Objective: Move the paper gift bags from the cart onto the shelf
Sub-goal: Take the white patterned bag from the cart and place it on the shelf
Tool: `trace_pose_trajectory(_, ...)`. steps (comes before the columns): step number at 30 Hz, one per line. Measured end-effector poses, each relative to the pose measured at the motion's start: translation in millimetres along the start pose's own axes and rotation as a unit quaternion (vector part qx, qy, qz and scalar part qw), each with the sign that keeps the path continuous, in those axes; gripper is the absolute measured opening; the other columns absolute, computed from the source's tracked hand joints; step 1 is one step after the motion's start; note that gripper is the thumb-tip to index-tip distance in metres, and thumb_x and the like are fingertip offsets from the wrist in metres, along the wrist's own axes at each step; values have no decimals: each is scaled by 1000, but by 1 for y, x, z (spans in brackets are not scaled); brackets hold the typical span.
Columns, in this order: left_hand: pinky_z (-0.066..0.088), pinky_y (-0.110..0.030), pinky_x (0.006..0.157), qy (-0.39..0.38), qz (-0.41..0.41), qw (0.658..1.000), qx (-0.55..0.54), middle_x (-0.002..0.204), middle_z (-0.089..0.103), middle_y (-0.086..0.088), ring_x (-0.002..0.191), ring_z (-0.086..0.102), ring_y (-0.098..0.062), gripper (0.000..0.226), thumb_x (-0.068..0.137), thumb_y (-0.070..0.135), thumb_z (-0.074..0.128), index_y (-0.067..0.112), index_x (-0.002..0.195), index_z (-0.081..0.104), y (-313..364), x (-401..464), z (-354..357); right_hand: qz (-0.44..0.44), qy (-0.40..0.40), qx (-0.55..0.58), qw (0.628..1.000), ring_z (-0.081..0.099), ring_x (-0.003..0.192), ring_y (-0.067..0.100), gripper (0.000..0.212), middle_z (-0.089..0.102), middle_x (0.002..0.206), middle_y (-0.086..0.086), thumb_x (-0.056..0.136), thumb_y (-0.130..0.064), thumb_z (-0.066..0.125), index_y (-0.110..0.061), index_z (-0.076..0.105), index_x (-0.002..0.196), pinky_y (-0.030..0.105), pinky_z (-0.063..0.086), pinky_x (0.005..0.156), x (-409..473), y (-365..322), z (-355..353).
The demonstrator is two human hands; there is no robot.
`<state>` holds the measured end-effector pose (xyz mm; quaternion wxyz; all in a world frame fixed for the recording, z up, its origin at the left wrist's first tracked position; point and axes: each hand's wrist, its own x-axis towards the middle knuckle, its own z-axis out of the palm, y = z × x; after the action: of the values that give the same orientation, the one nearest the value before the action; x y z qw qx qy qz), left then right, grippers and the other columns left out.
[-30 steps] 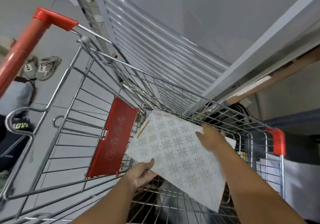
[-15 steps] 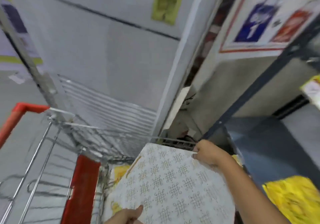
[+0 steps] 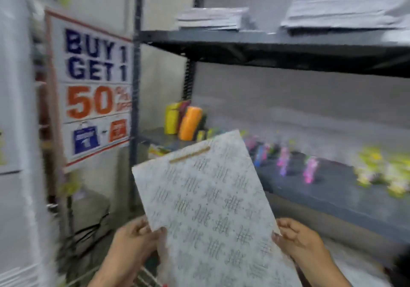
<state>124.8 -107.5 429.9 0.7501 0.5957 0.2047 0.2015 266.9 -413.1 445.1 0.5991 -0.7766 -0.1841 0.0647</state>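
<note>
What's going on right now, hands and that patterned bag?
Left hand and right hand grip the gift bag by its side edges. Bag raised before the lower shelf. Small colourful items crowd that shelf.

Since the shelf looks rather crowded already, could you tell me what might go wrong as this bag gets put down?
The patterned gift bag is gripped only at its lower edges by the left hand and right hand, so its top could flop or crease. The lower shelf holds small pink and blue items standing upright, which the wide bag could likely topple. The picture is blurred, so aim may suffer.
</note>
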Motion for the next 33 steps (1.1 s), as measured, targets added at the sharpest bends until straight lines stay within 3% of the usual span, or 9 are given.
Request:
trace_pose_trajectory(3, 58, -37, 71, -98, 69, 993, -4, 85, 77, -14, 73, 73, -25, 19, 77, 0, 71, 1, 96, 72, 41, 3, 66, -17, 95, 122, 988, 72, 86, 29, 49, 75, 97, 20, 56, -13, 87, -5, 69, 101, 32, 59, 68, -48, -3, -52)
trace_pose_trajectory(5, 55, -45, 85, -137, 94, 986, -11, 100, 76, -16, 92, 72, -32, 22, 79, 2, 71, 7, 100, 73, 58, 6, 107, -40, 163, 183, 969, 72, 86, 29, 57, 75, 96, 18, 49, -15, 84, -4, 67, 102, 32, 60, 65, -69, -9, -76)
trace_pose_trajectory(10, 58, -32, 78, -230, 142, 962, -30, 103, 75, -7, 93, 72, -23, 26, 82, 1, 68, 12, 105, 70, 90, -10, 201, -101, 263, 257, 924, 68, 95, 32, 43, 73, 104, 20, 64, -6, 72, 0, 64, 106, 41, 57, 82, -123, -31, -124)
trace_pose_trajectory(15, 55, -34, 86, -285, 144, 947, -29, 103, 76, -4, 98, 71, -19, 33, 83, -5, 63, 24, 94, 71, 95, -29, 237, -103, 303, 237, 917, 70, 98, 29, 70, 74, 105, 14, 43, -32, 91, -9, 67, 105, 42, 58, 82, -152, -39, -154)
trace_pose_trajectory(18, 57, -40, 86, -310, 110, 944, -4, 106, 76, -5, 98, 72, -22, 33, 85, -5, 61, 20, 106, 69, 74, -35, 234, -86, 297, 239, 921, 68, 102, 32, 55, 72, 110, 14, 61, -20, 77, -7, 63, 113, 44, 58, 82, -163, -26, -158)
trace_pose_trajectory(21, 59, -47, 82, -336, 71, 939, 29, 106, 76, -8, 98, 72, -27, 33, 87, -2, 60, 14, 115, 65, 37, -36, 222, -53, 299, 260, 917, 68, 104, 32, 53, 72, 110, 15, 62, -15, 75, -6, 63, 113, 44, 57, 84, -171, 3, -152)
trace_pose_trajectory(29, 55, -55, 82, -325, -119, 937, 41, 102, 76, -12, 98, 69, -32, 33, 84, -8, 60, 12, 110, 68, -97, -30, 173, 146, 352, 262, 887, 70, 80, 28, 29, 75, 93, 17, 82, 6, 61, 9, 61, 111, 33, 57, 75, -201, 131, -101)
trace_pose_trajectory(31, 59, -49, 76, -328, -159, 930, 44, 103, 76, -11, 95, 69, -31, 32, 85, -7, 60, 12, 109, 68, -122, -30, 164, 200, 355, 294, 864, 64, 93, 35, 31, 69, 103, 27, 87, -4, 59, 9, 60, 114, 34, 51, 83, -210, 151, -89)
trace_pose_trajectory(33, 61, -41, 66, -333, -186, 923, 51, 98, 76, -7, 88, 69, -28, 30, 85, -9, 59, 14, 102, 68, -139, -28, 159, 243, 364, 300, 847, 41, 122, 56, 36, 49, 121, 47, 86, 0, 58, 10, 57, 120, 40, 49, 97, -214, 167, -81)
